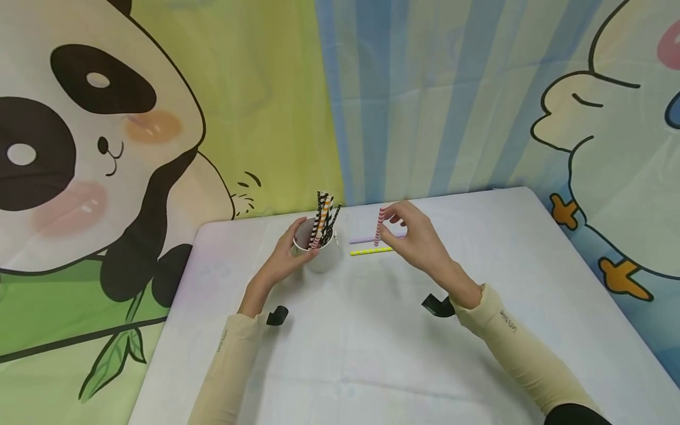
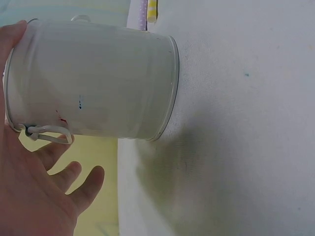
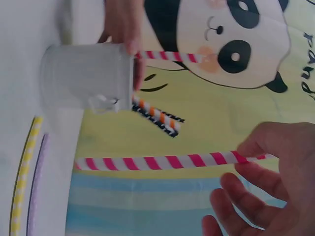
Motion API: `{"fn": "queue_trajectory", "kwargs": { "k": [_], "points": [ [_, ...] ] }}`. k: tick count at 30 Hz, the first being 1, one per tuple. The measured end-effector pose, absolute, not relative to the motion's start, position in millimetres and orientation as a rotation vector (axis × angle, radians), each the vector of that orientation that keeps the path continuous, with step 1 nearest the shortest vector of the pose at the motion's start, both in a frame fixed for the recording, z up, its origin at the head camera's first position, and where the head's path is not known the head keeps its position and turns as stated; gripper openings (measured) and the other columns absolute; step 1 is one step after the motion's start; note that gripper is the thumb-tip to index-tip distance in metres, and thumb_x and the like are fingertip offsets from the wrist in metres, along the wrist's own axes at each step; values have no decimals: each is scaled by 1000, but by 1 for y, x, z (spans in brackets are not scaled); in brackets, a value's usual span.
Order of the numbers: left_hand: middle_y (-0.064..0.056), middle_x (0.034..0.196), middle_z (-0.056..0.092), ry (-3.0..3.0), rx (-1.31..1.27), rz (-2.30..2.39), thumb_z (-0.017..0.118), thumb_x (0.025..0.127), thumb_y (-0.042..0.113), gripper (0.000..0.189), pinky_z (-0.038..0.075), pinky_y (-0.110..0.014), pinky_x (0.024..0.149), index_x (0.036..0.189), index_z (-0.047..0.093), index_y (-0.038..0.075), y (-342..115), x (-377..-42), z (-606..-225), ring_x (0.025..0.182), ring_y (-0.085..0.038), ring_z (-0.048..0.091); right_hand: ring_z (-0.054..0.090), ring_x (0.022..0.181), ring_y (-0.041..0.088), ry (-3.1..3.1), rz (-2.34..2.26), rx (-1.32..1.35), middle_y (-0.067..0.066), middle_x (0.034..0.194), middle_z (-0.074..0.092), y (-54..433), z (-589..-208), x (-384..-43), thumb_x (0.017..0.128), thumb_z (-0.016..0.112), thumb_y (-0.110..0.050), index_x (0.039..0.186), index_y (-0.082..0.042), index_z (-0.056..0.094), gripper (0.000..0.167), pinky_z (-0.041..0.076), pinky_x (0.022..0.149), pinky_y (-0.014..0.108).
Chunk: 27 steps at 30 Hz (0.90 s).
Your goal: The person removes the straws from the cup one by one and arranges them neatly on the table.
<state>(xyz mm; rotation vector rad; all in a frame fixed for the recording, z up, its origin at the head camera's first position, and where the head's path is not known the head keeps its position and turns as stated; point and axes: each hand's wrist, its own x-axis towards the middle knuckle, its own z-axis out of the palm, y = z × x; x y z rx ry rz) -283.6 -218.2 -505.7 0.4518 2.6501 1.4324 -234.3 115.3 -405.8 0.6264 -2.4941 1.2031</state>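
A small white metal bucket (image 1: 322, 261) stands upright on the table, with several patterned paper straws (image 1: 323, 218) leaning in it. Black-and-white, orange-striped and pink-striped ones show. My left hand (image 1: 284, 258) grips the bucket at its rim, thumb at the near side and fingers round the far left. To the right of the bucket, my right hand (image 1: 419, 239) pinches a pink-and-white striped straw (image 3: 162, 162) near its top end between thumb and index finger. That straw hangs roughly upright, apart from the bucket. The right hand's other fingers are loosely bent.
A yellow-and-white straw (image 1: 368, 251) and a pale purple straw (image 1: 362, 240) lie side by side on the white tabletop (image 1: 340, 354), right of the bucket. Behind the table hangs a cloth backdrop (image 1: 276, 106) with cartoon animals. A wire handle (image 2: 51, 133) hangs at the bucket's side.
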Motion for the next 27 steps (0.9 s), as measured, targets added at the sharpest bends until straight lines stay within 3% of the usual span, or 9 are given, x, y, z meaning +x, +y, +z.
{"fn": "queue_trajectory", "kwargs": {
  "k": [4, 17, 22, 27],
  "points": [
    [-10, 157, 37, 2653, 448, 1425, 75, 88, 45, 89, 29, -61, 115, 159, 22, 31, -218, -286, -507, 143, -34, 37, 60, 99, 23, -2657, 1001, 730, 2, 103, 64, 122, -407, -241, 91, 66, -14, 102, -12, 65, 10, 51, 86, 41],
    [-20, 156, 36, 2618, 429, 1433, 74, 90, 29, 88, 29, -63, 115, 160, 21, 19, -215, -280, -491, 142, -41, 36, 46, 74, 23, -2834, 355, 833, 1, 82, 55, 106, -430, -243, 81, 63, -10, 95, -14, 61, 14, 38, 64, 34],
    [-22, 154, 37, 2614, 439, 1418, 72, 90, 24, 86, 31, -63, 113, 159, 22, 11, -207, -266, -468, 140, -41, 38, 46, 75, 26, -2837, 144, 809, 7, 82, 56, 97, -445, -242, 83, 58, -6, 103, -12, 65, 22, 39, 68, 38],
    [-21, 155, 37, 2618, 443, 1432, 73, 91, 25, 86, 29, -63, 114, 159, 23, 11, -209, -270, -476, 141, -41, 37, 53, 87, 31, -2921, 28, 770, 12, 96, 63, 90, -458, -244, 87, 63, -10, 117, -12, 67, 31, 45, 78, 43]
  ]
}}
